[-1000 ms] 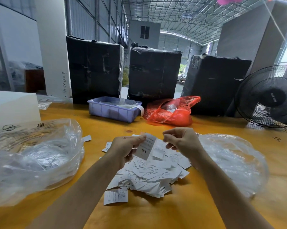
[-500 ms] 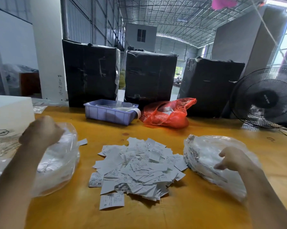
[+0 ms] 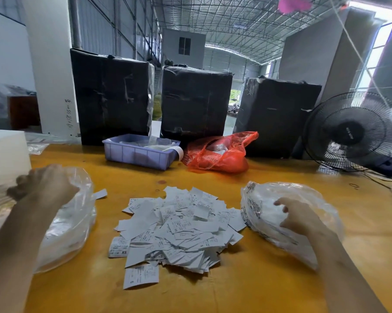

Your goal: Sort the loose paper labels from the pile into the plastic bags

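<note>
Left hand (image 3: pixel 43 184) and right hand (image 3: pixel 300 216) each at a clear plastic bag, the label pile between them.

On the yellow table (image 3: pixel 247 288), the left bag (image 3: pixel 71 224) and right bag (image 3: pixel 287 211) flank the white paper labels (image 3: pixel 177 227); some read "XS" or "S". The left hand's fingers curl at its bag's mouth; the right hand's fingers rest loosely on its bag.
</note>
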Demonstrator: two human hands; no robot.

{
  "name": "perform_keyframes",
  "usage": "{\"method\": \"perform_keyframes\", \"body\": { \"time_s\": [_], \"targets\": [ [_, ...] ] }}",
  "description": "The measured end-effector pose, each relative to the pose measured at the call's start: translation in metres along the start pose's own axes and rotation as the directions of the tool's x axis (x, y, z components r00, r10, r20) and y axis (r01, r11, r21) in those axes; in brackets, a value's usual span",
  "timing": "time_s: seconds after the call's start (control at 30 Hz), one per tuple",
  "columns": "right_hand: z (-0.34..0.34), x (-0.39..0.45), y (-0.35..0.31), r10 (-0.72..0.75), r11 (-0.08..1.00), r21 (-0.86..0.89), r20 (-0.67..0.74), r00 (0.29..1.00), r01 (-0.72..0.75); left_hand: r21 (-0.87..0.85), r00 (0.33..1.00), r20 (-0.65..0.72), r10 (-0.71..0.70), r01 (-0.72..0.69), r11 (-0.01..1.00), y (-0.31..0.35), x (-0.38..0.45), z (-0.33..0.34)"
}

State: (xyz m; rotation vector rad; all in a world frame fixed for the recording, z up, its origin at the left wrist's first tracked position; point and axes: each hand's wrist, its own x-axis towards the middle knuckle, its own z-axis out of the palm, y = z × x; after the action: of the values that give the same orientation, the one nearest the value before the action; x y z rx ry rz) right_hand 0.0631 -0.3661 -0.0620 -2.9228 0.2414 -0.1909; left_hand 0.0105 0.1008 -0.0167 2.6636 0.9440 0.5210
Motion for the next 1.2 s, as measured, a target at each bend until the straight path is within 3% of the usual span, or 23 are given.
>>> {"method": "perform_keyframes", "body": {
  "time_s": [0.07,0.13,0.23,0.33,0.4,0.53,0.63,0.7,0.77,0.83,0.93,1.07,1.13,1.2],
  "targets": [
    [0.003,-0.001,-0.003,-0.033,0.999,0.018,0.021,0.999,0.032,-0.013,0.997,-0.017,0.08,-0.08,0.997,0.017,-0.009,0.0],
    [0.006,0.001,-0.004,-0.005,0.999,0.038,-0.006,1.0,0.005,-0.025,0.964,-0.065,0.258,-0.26,0.965,0.047,-0.032,0.002],
    [0.003,0.0,-0.002,0.043,0.994,0.1,-0.047,0.998,-0.038,-0.25,0.871,-0.03,0.491,-0.482,0.84,0.079,-0.072,0.014],
    [-0.008,-0.001,-0.002,0.061,0.972,0.229,-0.026,0.998,-0.053,-0.487,0.741,0.109,0.663,-0.542,0.685,0.103,-0.104,0.034],
    [-0.015,-0.001,-0.001,0.07,0.958,0.279,-0.003,0.998,-0.067,-0.542,0.678,0.159,0.718,-0.547,0.637,0.111,-0.12,0.05],
    [-0.025,-0.002,0.0,0.027,0.945,0.324,0.035,0.999,-0.037,-0.594,0.647,0.191,0.738,-0.523,0.612,0.115,-0.132,0.071],
    [-0.037,-0.004,-0.009,-0.022,0.934,0.352,-0.098,0.995,0.055,-0.657,0.683,0.159,0.713,-0.465,0.593,0.114,-0.13,0.072],
    [-0.048,-0.01,-0.024,-0.074,0.867,0.481,-0.143,0.987,0.134,-0.728,0.708,0.131,0.694,-0.406,0.552,0.115,-0.128,0.07],
    [-0.058,-0.023,-0.05,-0.208,0.73,0.66,-0.03,0.978,0.176,-0.832,0.699,0.134,0.702,-0.306,0.464,0.114,-0.127,0.065],
    [-0.059,-0.038,-0.078,-0.388,0.633,0.754,0.11,0.915,0.178,-0.895,0.651,0.156,0.743,-0.224,0.385,0.114,-0.127,0.059],
    [-0.04,-0.05,-0.111,-0.55,0.603,0.774,0.229,0.803,0.192,-0.943,0.576,0.179,0.797,-0.132,0.307,0.113,-0.126,0.053],
    [-0.018,-0.056,-0.13,-0.587,0.61,0.778,0.312,0.747,0.154,-0.952,0.515,0.208,0.832,-0.087,0.292,0.108,-0.118,0.049],
    [-0.013,-0.058,-0.134,-0.591,0.574,0.809,0.303,0.748,0.126,-0.953,0.553,0.195,0.81,-0.088,0.289,0.105,-0.114,0.052],
    [-0.004,-0.055,-0.138,-0.553,0.512,0.85,0.216,0.805,0.124,-0.946,0.651,0.2,0.732,-0.065,0.317,0.102,-0.108,0.059]
  ]
}}
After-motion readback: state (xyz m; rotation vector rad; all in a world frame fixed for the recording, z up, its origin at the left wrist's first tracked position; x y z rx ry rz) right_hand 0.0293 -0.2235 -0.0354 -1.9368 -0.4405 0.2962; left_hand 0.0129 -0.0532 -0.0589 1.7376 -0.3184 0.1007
